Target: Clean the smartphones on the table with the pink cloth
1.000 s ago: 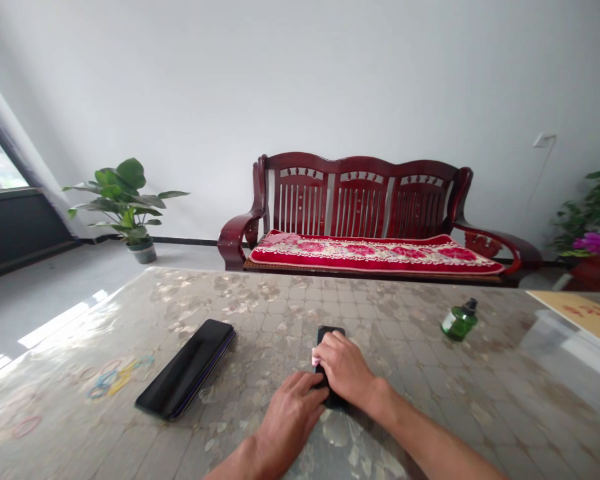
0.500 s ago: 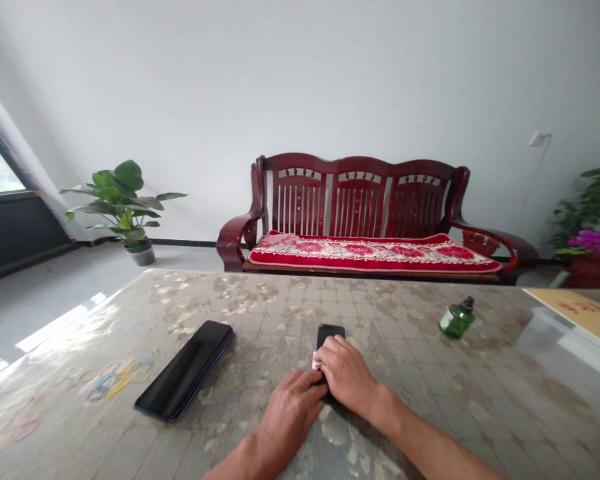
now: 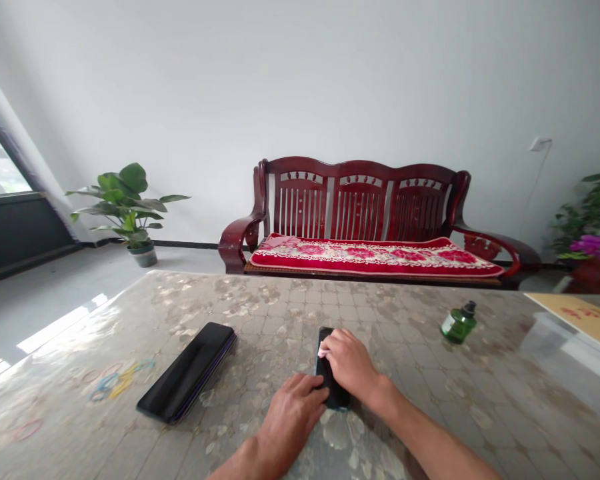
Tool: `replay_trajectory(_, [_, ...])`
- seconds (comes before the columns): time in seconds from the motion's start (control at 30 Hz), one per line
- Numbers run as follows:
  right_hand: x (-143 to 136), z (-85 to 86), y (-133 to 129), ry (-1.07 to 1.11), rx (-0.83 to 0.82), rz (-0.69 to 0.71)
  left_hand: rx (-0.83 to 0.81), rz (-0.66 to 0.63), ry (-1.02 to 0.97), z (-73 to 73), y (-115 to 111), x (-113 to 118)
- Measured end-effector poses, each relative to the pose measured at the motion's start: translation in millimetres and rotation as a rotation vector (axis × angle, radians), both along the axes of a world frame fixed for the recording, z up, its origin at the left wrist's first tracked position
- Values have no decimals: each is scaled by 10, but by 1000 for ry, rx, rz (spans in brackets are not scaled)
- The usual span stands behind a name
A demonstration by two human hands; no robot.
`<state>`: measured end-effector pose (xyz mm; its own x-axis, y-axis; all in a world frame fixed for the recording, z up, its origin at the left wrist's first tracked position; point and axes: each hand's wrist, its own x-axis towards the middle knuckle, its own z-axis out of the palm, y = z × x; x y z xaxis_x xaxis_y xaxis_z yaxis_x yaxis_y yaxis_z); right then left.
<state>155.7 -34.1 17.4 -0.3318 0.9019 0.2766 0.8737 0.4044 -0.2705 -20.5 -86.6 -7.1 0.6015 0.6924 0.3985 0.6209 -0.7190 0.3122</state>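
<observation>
A black smartphone (image 3: 336, 393) lies flat on the table in front of me, partly covered by my hands. The fingertips of my left hand (image 3: 294, 415) are on its left edge and lower face, holding it against the table. Over the upper part of the phone is my right hand (image 3: 353, 363), its fingers closed on a small pinkish-white cloth (image 3: 323, 351) pressed to the screen. Most of that cloth is hidden under the fingers, so I cannot tell its full size.
Left of my hands lies a stack of larger black phones or tablets (image 3: 187, 373), with coloured rubber bands (image 3: 115, 380) beyond it. A green pump bottle (image 3: 459, 325) stands on the right, near a clear plastic box (image 3: 555, 340). A wooden bench (image 3: 357, 200) is behind the table.
My right hand has slid slightly up the phone with the cloth, uncovering more of its lower end. My left hand stays at the phone's left edge. The view has shifted a little.
</observation>
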Motion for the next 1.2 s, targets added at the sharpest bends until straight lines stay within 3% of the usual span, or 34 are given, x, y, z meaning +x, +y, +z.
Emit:
replay_trajectory(0.17, [106, -64, -170, 38, 4, 81, 2, 0, -5, 51, -12, 18])
replay_trajectory(0.43, [266, -54, 323, 27, 47, -77, 13, -2, 18, -25, 7, -15])
replay_trajectory(0.73, [248, -21, -172, 48, -5, 62, -2, -1, -4, -39, 9, -9])
replay_trajectory(1.0, [165, 3, 352, -64, 18, -105, 11, -5, -6, -47, 12, -20])
replay_trajectory(1.2, [-74, -26, 293, -74, 31, -38, 6, 8, -4, -17, 17, -4])
